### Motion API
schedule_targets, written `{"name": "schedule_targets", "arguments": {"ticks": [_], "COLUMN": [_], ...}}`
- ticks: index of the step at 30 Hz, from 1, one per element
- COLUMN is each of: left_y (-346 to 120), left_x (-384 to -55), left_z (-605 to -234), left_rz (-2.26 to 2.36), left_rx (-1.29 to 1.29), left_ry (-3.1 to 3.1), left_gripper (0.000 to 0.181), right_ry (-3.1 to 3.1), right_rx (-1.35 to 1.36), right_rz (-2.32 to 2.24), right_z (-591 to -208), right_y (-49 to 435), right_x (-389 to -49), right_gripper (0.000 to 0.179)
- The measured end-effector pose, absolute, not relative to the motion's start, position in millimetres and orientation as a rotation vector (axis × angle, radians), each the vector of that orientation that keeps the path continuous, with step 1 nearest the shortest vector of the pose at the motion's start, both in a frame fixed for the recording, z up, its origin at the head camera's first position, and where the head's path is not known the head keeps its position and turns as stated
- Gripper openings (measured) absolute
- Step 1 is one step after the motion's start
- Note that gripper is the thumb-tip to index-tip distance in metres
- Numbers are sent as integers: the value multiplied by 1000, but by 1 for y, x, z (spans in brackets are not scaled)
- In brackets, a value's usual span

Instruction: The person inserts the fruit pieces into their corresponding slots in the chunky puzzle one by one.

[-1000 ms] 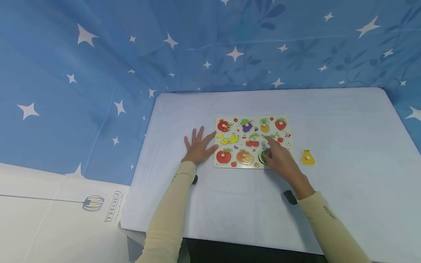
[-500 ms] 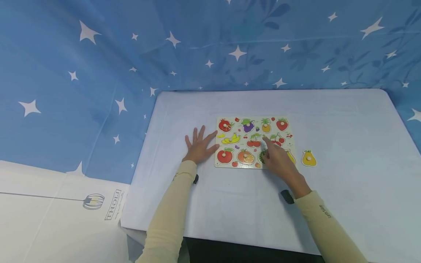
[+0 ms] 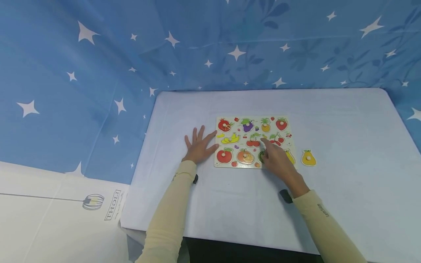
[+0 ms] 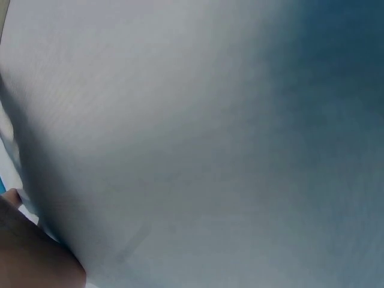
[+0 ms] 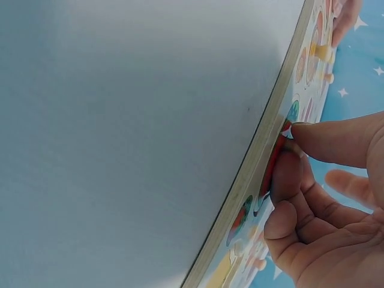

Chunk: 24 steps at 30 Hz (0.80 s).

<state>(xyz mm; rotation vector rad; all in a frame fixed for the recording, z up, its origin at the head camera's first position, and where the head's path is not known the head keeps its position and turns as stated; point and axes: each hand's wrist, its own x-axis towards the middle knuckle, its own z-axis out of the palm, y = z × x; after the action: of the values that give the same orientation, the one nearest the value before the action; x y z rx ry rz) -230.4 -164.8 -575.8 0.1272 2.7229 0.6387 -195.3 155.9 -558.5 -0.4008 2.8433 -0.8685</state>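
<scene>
A fruit knob-puzzle board [image 3: 227,166] lies on the white-covered table. My right hand [image 3: 279,159] is over its lower right part. In the right wrist view, thumb and curled fingers [image 5: 291,180] pinch at the watermelon piece [image 5: 273,165] by the board's edge; its knob is hidden behind them. The head view shows the index finger reaching out over the board near the cherries [image 3: 253,140]. My left hand [image 3: 198,148] rests spread on the table, thumb and index fingertips at the board's left edge. A loose pear piece [image 3: 308,158] lies to the right of the board.
Other pieces in the board include an apple [image 3: 224,156], an orange [image 3: 245,156], bananas [image 3: 231,138] and a strawberry [image 3: 281,124]. A blue star-patterned cloth [image 3: 197,65] hangs behind the table [image 3: 355,146].
My right hand has shifted slightly left and down, uncovering more of the yellow pear picture and the cherries at the board's right side. The left hand has stayed in place.
</scene>
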Motion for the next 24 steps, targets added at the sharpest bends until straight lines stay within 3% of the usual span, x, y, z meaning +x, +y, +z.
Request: {"name": "schedule_targets", "arguments": {"ticks": [24], "left_y": [-162], "left_x": [-225], "left_z": [-570], "left_rz": [636], "left_rx": [135], "left_ry": [2747], "left_gripper": [68], "right_ry": [2766], "right_rx": [-335], "right_rz": [-952], "right_z": [-554], "right_y": [166], "right_x": [-185], "right_gripper": [70]}}
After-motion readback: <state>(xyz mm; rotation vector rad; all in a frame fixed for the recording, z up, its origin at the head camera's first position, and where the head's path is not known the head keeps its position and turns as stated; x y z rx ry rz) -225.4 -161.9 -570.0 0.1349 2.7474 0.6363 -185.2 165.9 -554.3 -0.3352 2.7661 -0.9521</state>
